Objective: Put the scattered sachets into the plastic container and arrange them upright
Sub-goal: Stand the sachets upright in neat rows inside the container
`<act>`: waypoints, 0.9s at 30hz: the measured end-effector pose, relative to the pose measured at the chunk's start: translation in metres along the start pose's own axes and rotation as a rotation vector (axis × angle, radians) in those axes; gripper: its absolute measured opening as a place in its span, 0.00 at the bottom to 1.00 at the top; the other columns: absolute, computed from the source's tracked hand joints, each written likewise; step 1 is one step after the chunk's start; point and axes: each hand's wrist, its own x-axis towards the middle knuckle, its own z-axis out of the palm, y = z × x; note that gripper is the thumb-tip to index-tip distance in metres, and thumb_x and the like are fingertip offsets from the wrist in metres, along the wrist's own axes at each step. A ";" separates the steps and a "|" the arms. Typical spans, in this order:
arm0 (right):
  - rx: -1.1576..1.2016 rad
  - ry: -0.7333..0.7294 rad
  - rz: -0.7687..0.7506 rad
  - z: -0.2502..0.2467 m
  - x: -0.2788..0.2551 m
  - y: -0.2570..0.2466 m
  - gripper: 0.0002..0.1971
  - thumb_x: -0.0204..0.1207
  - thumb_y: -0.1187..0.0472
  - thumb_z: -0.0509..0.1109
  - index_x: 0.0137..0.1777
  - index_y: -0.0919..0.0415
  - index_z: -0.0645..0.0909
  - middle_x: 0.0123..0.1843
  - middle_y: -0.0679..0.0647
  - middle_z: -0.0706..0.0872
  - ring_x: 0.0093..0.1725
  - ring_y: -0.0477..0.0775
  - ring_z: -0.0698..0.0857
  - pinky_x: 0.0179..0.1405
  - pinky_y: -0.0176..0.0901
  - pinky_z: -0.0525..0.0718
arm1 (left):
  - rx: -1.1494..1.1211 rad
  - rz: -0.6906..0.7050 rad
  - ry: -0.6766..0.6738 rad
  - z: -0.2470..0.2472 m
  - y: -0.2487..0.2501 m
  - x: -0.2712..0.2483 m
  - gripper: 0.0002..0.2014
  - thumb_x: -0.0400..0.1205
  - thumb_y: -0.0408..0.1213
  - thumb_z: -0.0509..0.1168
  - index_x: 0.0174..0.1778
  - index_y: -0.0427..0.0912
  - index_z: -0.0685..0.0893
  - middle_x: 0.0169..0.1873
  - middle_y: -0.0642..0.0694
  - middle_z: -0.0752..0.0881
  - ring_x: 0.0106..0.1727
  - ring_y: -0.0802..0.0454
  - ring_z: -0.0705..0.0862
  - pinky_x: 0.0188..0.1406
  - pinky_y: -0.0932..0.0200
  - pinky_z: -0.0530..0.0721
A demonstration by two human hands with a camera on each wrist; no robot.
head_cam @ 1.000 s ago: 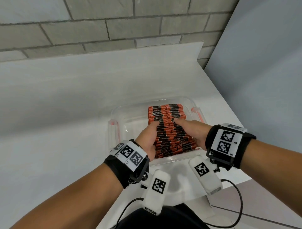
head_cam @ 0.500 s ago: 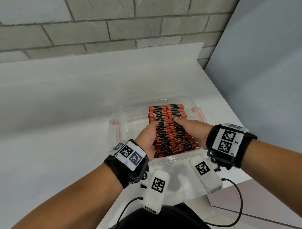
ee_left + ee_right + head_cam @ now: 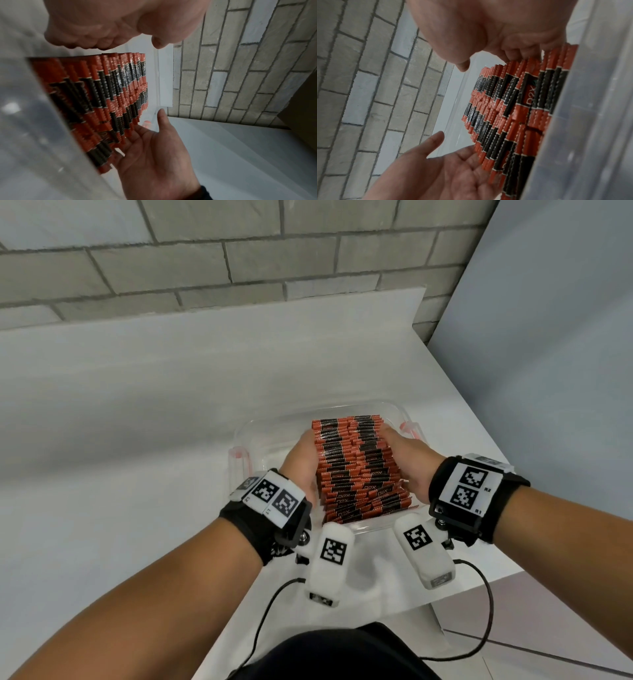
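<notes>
A clear plastic container (image 3: 270, 419) with red side clips sits on the white counter. A long row of red-and-black sachets (image 3: 356, 470) stands on edge in its right part. The near sachets lean over. My left hand (image 3: 301, 460) presses flat against the row's left side and my right hand (image 3: 407, 453) against its right side, so the row is squeezed between them. In the left wrist view the sachets (image 3: 106, 97) lie between both hands, and the right hand's palm (image 3: 154, 155) faces them. The right wrist view shows the same sachets (image 3: 513, 115), with the left palm (image 3: 447, 169) open.
The container's left part (image 3: 274, 446) holds no sachets. The white counter (image 3: 137, 422) stretches left and back to a grey brick wall (image 3: 239, 261). A grey panel (image 3: 548, 337) stands at the right, and the counter's edge (image 3: 507, 577) runs close by the container.
Both hands have left the top of the sachet row, spread to its two sides and slid toward the far end. The row looks straighter.
</notes>
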 end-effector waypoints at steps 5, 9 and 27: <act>0.025 0.015 -0.030 0.000 0.002 0.000 0.43 0.72 0.26 0.54 0.82 0.51 0.60 0.65 0.55 0.84 0.63 0.57 0.82 0.68 0.56 0.77 | -0.038 -0.047 -0.002 -0.001 0.005 0.008 0.20 0.88 0.49 0.50 0.33 0.41 0.69 0.30 0.47 0.74 0.28 0.54 0.71 0.15 0.66 0.72; 0.037 0.018 -0.041 0.001 0.000 -0.003 0.41 0.75 0.27 0.55 0.80 0.54 0.62 0.60 0.54 0.87 0.59 0.55 0.84 0.66 0.54 0.78 | -0.031 -0.059 -0.037 0.002 0.010 0.016 0.14 0.86 0.50 0.53 0.38 0.48 0.72 0.37 0.46 0.77 0.32 0.54 0.73 0.28 0.62 0.72; 0.063 0.053 -0.092 0.002 0.003 -0.016 0.45 0.75 0.30 0.57 0.82 0.62 0.56 0.71 0.56 0.79 0.65 0.55 0.81 0.63 0.48 0.78 | -0.052 -0.016 -0.032 0.000 0.011 0.032 0.10 0.84 0.51 0.55 0.44 0.49 0.73 0.41 0.46 0.77 0.35 0.51 0.77 0.40 0.58 0.77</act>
